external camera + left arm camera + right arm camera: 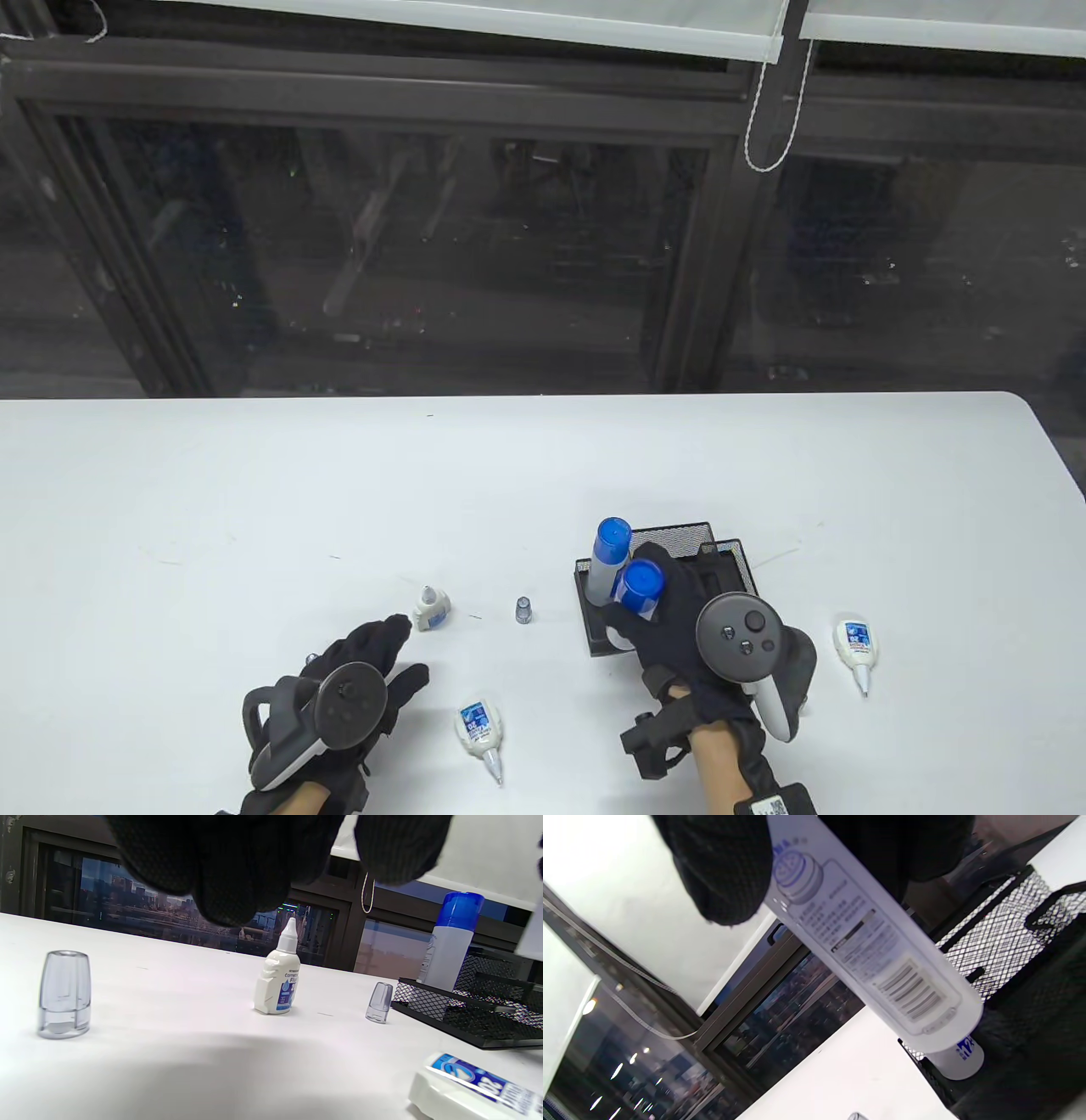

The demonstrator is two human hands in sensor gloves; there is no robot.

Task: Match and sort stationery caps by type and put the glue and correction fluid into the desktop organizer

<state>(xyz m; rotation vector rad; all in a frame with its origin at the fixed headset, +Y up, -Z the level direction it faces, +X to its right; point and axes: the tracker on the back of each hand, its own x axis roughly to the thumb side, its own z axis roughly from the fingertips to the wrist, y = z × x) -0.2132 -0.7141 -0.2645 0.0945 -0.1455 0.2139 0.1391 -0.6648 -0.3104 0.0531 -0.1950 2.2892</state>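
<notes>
My right hand (670, 615) grips a white glue stick with a blue cap (640, 587) and holds it tilted over the black mesh organizer (730, 556); the right wrist view shows the stick's body (865, 942) between my fingers (721, 870). A second blue-capped glue stick (611, 550) stands upright in the organizer. My left hand (382, 649) lies relaxed and holds nothing, its fingertips just short of an upright, uncapped correction fluid bottle (430, 609). A clear cap (523, 609) stands between that bottle and the organizer. Another clear cap (64, 993) stands near my left hand.
Two more correction fluid bottles lie on their sides without caps: one (479, 730) near the front edge between my hands, one (855, 643) to the right of my right hand. The white table (254, 492) ends at a dark window behind.
</notes>
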